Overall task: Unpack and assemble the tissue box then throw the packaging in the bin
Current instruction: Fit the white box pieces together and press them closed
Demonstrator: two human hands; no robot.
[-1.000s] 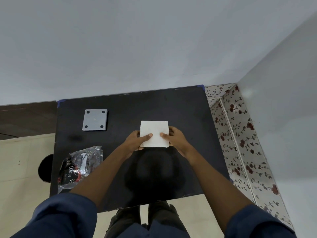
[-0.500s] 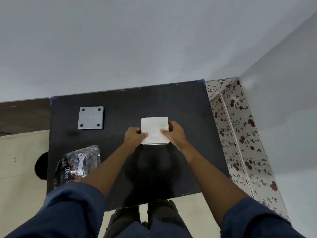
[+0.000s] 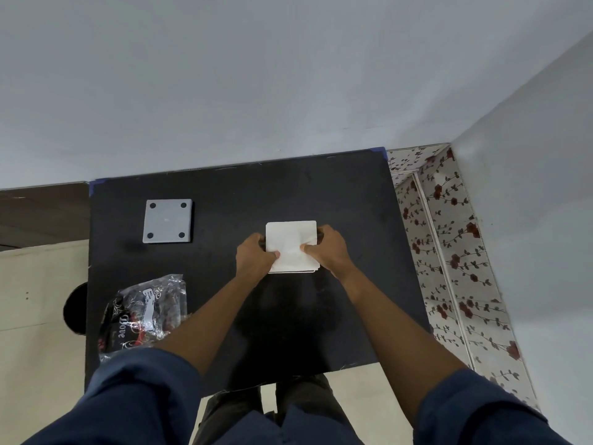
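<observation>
A white square stack of tissues [image 3: 290,242] sits at the middle of the black table [image 3: 353,220]. My left hand [image 3: 253,258] grips its left edge, thumb on top. My right hand [image 3: 329,248] grips its right edge the same way. A dark thing shows under the stack at both sides, mostly hidden. A grey square plate [image 3: 167,220] with four dark dots at its corners lies flat at the table's back left. The crumpled clear and black plastic packaging [image 3: 144,316] lies at the front left.
A round black object [image 3: 75,308] shows on the floor beside the table's left edge. A white wall runs behind the table, and a flower-patterned strip [image 3: 449,252] lines the right side. My legs stand at the table's front edge.
Both hands have closed tighter around the sides of the tissue stack, thumbs sliding further over its top. The stack itself stays at the same spot on the table.
</observation>
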